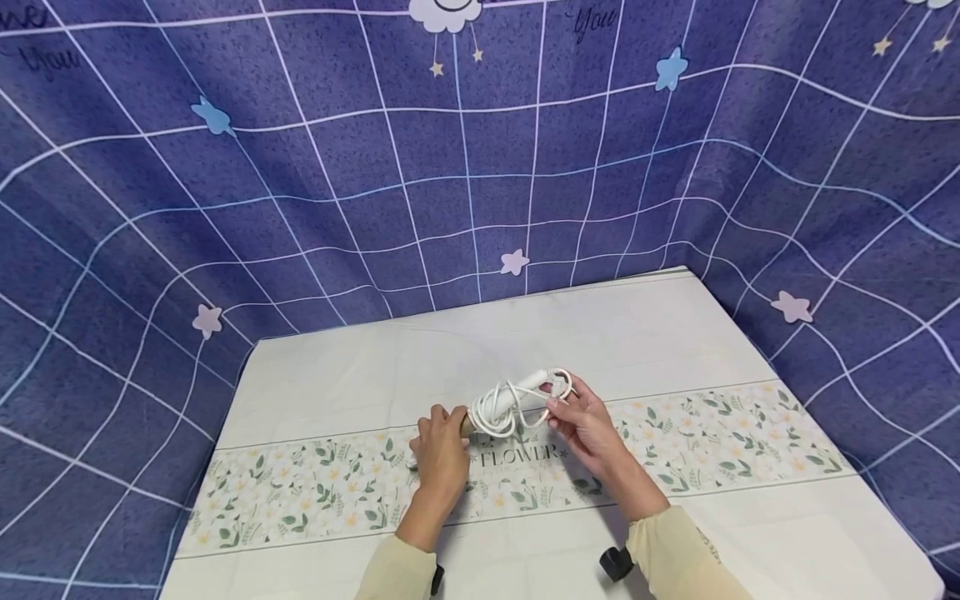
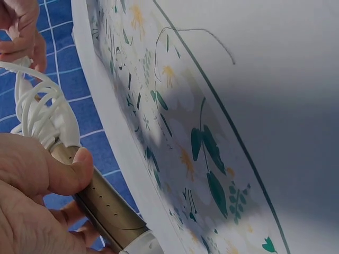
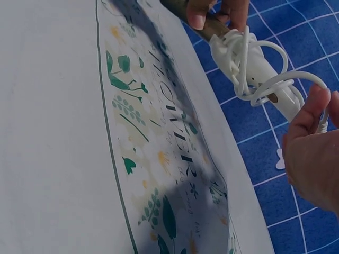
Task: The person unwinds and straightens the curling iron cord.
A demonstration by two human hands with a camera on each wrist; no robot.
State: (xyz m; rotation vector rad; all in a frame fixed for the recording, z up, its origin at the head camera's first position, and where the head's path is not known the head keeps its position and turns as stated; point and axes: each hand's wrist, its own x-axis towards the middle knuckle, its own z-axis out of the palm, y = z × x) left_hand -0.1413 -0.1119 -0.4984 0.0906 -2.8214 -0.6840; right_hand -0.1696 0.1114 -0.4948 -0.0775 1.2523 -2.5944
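Observation:
A hair straightener (image 2: 108,203) with a gold-brown body and a white handle (image 3: 259,71) is held above the table. Its white cord (image 1: 493,415) is wound in several loops round the handle. My left hand (image 1: 441,450) grips the gold-brown part, the thumb lying along it in the left wrist view. Small holes run along this part, and a white tip (image 2: 142,244) shows beyond the fingers. On the other side, my right hand (image 1: 591,429) pinches a loop of the cord near the handle's end. The right fingers partly cover the cord there.
A white tablecloth (image 1: 337,379) with a flowered band and the word FLOWER covers the table. Blue curtains (image 1: 420,208) with a white grid and stars hang behind and at both sides. A thin dark thread-like line (image 2: 198,29) shows on the cloth.

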